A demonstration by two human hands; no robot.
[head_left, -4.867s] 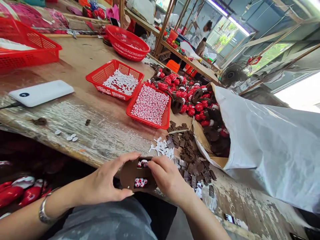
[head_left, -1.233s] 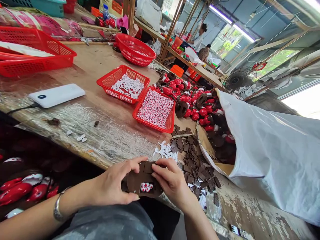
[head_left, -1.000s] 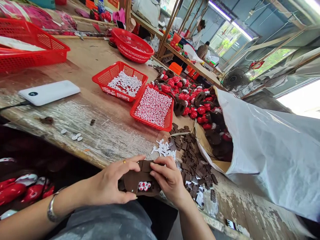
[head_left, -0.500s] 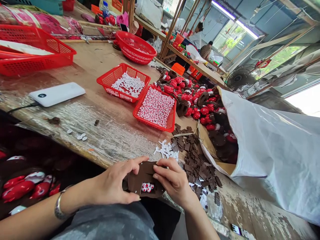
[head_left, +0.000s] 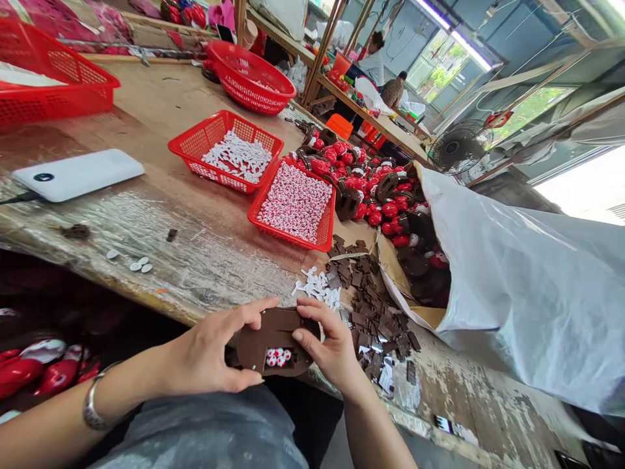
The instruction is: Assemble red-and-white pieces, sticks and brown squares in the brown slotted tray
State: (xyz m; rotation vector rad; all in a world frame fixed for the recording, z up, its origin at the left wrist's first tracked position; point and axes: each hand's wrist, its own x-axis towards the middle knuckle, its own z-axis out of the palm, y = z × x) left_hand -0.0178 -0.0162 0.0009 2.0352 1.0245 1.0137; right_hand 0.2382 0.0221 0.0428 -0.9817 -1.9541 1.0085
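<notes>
We grip a brown plastic piece (head_left: 258,342) between our left hand (head_left: 209,352) and right hand (head_left: 336,348), red-and-white balls (head_left: 278,357) showing in its open slot

The brown case (head_left: 250,345) looked like smooth, matt plastic. From it, at twelve o'clock, the bead basket (head_left: 325,230) was glossy plastic; at three, the sack (head_left: 517,280) was shiny plastic; at eight, the bracelet (head_left: 90,410) was polished metal. The counter (head_left: 195,267) was rough, worn wood.

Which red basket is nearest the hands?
The bead basket, full of red-and-white beads. The basket of white pieces, the round basket and the far-left basket all sit farther away.
</notes>
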